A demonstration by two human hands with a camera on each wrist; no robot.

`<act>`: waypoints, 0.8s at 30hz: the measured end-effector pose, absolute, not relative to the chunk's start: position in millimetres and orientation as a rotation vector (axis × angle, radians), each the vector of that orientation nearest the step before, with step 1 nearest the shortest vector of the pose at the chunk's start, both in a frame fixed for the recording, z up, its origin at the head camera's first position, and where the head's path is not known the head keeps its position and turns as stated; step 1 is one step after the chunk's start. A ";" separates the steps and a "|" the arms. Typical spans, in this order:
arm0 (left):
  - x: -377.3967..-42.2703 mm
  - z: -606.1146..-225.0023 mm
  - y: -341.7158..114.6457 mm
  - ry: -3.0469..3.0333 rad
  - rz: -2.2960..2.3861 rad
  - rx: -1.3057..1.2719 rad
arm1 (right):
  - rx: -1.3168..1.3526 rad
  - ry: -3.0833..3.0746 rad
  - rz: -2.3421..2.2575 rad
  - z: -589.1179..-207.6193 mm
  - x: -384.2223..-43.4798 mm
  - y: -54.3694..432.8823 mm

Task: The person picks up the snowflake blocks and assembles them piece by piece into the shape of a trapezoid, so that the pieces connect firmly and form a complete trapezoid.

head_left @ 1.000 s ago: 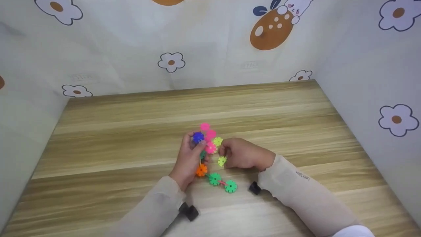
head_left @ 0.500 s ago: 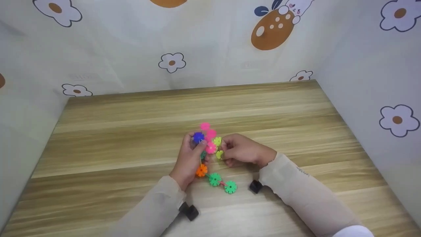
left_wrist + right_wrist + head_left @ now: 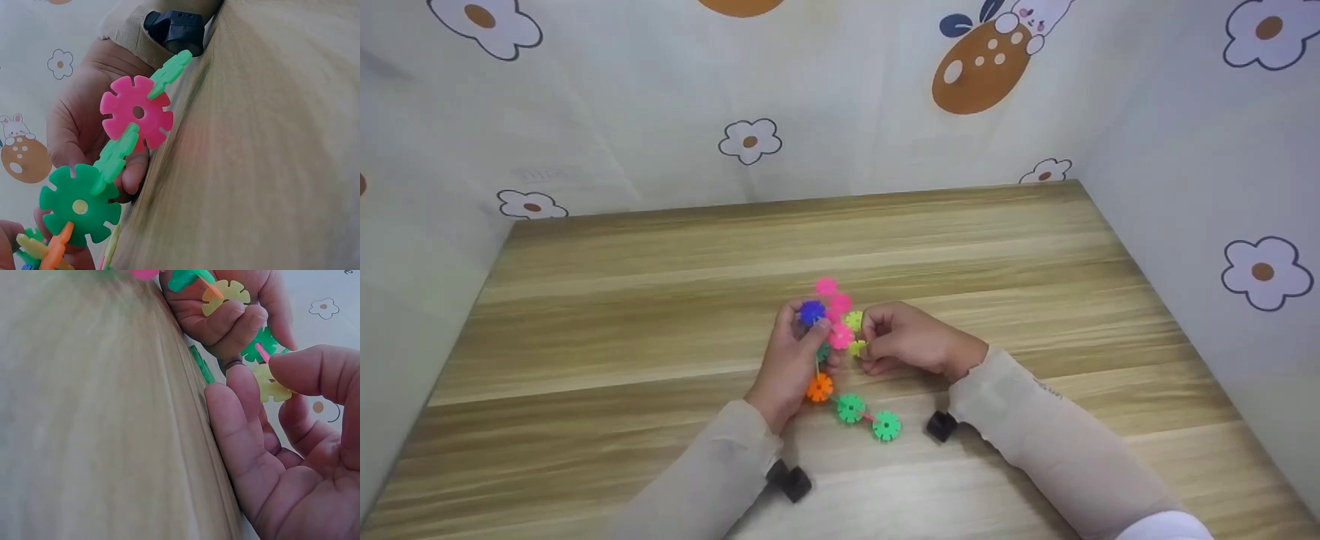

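Note:
My left hand [image 3: 784,369] grips a linked bunch of notched plastic discs, its thumb lying across it. A blue disc [image 3: 812,312] and a pink disc [image 3: 841,336] sit by that thumb. Below the hand trails a chain with an orange disc [image 3: 820,388] and a green disc [image 3: 851,408]; close up in the left wrist view, a pink disc [image 3: 126,104] is part of it. My right hand [image 3: 919,337] pinches a yellow disc [image 3: 271,389] between thumb and fingers, close beside the bunch. Another yellow disc [image 3: 853,320] shows just above, partly behind the right fingers.
Both hands work over a wood-grain table [image 3: 645,300]. A pale patterned cloth [image 3: 840,90] stands along its back and sides. Black wrist devices, one on the left sleeve [image 3: 795,484] and one on the right sleeve [image 3: 941,426], hang low over the table.
My right hand has moved slightly up and left, bringing its yellow disc nearer the pink one and tilting it. The left hand and its chain have stayed almost still.

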State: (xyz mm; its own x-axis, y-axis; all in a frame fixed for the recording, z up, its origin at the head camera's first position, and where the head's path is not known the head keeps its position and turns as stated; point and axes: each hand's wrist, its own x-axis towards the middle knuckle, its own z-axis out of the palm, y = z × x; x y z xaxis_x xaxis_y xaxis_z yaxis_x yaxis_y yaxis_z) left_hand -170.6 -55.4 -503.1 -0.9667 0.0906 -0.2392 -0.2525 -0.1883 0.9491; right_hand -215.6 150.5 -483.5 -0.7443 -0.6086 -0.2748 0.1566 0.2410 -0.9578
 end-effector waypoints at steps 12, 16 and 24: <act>-168.6 -503.6 -53.9 1.838 2.279 -0.192 | -0.347 1.870 -1.568 -483.1 -216.1 151.5; -169.9 -502.8 -54.1 1.842 2.278 -0.198 | -0.344 1.864 -1.585 -481.4 -216.2 151.7; -168.9 -503.0 -56.8 1.847 2.249 -0.186 | -0.418 1.914 -1.559 -483.1 -216.6 151.6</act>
State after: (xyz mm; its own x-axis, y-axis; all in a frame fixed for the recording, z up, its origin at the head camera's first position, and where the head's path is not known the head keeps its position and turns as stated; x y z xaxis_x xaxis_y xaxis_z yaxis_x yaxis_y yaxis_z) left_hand -168.9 -56.8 -503.0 -0.9668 0.0920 -0.2386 -0.2519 -0.1825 0.9504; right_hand -216.6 151.6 -483.1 -0.7528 -0.6011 -0.2682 0.1409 0.2508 -0.9577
